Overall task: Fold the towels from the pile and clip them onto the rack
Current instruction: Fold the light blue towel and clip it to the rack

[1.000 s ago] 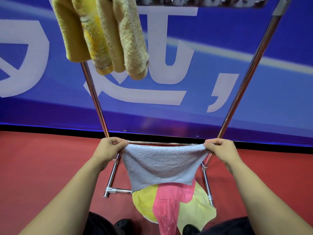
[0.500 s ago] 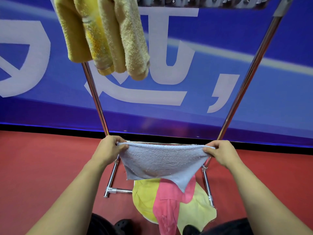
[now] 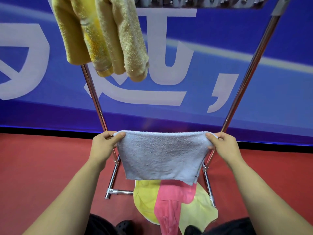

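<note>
Two hands pinch grey towel [image 3: 162, 156] top corners: left hand [image 3: 103, 146], right hand [image 3: 223, 146]. I judge folding step underway. Next: halve again, raise to rack clips [image 3: 194, 1].

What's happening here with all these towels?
A person is folding laundry to hang up. Both hands, the left hand and the right hand, pinch the top corners of a light blue towel and hold it stretched flat in front of a metal rack. Yellow towels already hang from the clips at the rack's top left. A pile of yellow and pink towels waits on the red floor below.
</note>
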`<state>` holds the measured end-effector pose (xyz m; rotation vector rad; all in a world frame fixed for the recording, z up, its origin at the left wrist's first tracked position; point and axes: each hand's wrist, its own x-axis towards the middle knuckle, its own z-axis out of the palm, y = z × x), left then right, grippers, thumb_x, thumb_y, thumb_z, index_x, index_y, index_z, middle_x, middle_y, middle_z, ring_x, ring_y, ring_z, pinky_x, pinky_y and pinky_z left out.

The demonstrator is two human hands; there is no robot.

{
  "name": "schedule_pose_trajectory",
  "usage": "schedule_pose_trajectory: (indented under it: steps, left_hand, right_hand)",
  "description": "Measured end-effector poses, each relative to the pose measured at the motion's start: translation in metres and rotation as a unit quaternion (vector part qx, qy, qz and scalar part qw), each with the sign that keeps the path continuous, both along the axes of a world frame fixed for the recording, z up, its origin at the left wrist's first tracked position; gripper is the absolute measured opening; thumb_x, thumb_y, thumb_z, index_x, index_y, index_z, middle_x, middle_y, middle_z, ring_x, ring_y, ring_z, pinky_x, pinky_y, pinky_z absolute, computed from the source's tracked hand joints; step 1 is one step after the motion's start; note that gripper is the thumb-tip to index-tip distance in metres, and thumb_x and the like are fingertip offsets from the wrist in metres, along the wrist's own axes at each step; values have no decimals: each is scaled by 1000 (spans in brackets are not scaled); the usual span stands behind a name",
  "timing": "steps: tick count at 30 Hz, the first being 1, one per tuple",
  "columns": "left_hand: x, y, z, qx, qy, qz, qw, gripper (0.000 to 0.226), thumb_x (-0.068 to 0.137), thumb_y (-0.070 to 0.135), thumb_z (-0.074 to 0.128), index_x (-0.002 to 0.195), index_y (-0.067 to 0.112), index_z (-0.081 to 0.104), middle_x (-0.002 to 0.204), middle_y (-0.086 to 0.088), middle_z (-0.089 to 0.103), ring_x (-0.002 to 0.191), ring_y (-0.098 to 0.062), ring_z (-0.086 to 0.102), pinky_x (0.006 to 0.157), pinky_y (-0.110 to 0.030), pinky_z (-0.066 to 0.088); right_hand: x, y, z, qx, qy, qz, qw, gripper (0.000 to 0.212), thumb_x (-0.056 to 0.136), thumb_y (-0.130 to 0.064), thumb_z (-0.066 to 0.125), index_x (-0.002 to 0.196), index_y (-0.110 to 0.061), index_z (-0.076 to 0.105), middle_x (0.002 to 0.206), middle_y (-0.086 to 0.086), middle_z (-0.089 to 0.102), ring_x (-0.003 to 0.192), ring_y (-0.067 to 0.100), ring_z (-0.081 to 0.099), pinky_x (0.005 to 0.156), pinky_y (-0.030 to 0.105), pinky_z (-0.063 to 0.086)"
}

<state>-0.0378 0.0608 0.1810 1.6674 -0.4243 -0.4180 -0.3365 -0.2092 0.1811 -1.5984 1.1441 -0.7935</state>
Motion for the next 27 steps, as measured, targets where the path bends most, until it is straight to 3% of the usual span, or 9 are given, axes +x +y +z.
schedule_pose_trajectory:
  steps: [4, 7, 10, 13, 17, 20, 24, 27]
  left_hand:
    - [-1, -5, 5, -83, 55, 20, 995, 20, 91, 17, 76, 99, -1, 75, 97, -14, 75, 86, -21, 70, 86, -37, 58]
    - [1, -6, 4, -99, 83, 15, 992, 15, 94, 16, 72, 98, 2, 75, 97, -12, 74, 86, -22, 68, 87, -38, 56]
    - [2, -6, 5, -111, 82, 26, 990, 14, 93, 16, 73, 96, 3, 74, 96, -9, 74, 84, -18, 70, 84, -34, 56]
    - [1, -6, 9, -124, 82, 33, 988, 14, 89, 13, 77, 96, 1, 74, 96, -9, 75, 86, -18, 71, 81, -30, 57]
    - [-2, -6, 12, -130, 74, 38, 988, 7, 85, 10, 81, 89, 7, 75, 92, -10, 75, 89, -21, 72, 85, -34, 57]
    - [-3, -7, 12, -121, 66, 43, 989, 10, 84, 10, 82, 90, 5, 75, 93, -12, 74, 90, -22, 71, 87, -36, 58]
    - [-6, -9, 11, -94, 75, 48, 992, 16, 85, 12, 81, 93, 0, 74, 90, -14, 73, 81, -22, 69, 78, -35, 58]
    - [-14, -13, 6, -50, 104, 49, 992, 11, 88, 11, 78, 83, 3, 73, 86, -17, 72, 75, -24, 66, 68, -32, 57]
  right_hand:
    - [3, 0, 1, 70, -132, -44, 988, 24, 83, -18, 83, 87, 2, 72, 89, 9, 74, 68, 9, 71, 67, 17, 60]
    - [5, -2, -2, 105, -177, -33, 978, 26, 88, -9, 77, 101, 13, 70, 95, 11, 75, 77, 8, 72, 73, 17, 60]
    - [5, -5, -6, 109, -173, -21, 979, 22, 95, -4, 68, 108, 13, 68, 91, 10, 73, 78, 8, 71, 75, 16, 60]
    - [4, -9, -9, 73, -133, -33, 988, 13, 96, -11, 68, 99, 0, 74, 87, 8, 71, 73, 10, 66, 70, 17, 58]
    - [1, -11, -10, 33, -95, -39, 994, 10, 93, -21, 71, 87, -16, 78, 88, 4, 77, 82, 16, 68, 90, 40, 57]
    - [2, -9, -11, 34, -86, -39, 995, 12, 92, -25, 71, 86, -20, 80, 90, 3, 80, 87, 19, 71, 95, 46, 57]
    - [7, -1, -4, 37, -97, -57, 993, 10, 94, -20, 70, 88, -16, 78, 86, 0, 78, 86, 19, 71, 88, 40, 59]
    - [13, 4, -2, 61, -101, -47, 992, 13, 92, -18, 74, 96, -6, 77, 91, 13, 76, 84, 18, 69, 82, 37, 62]
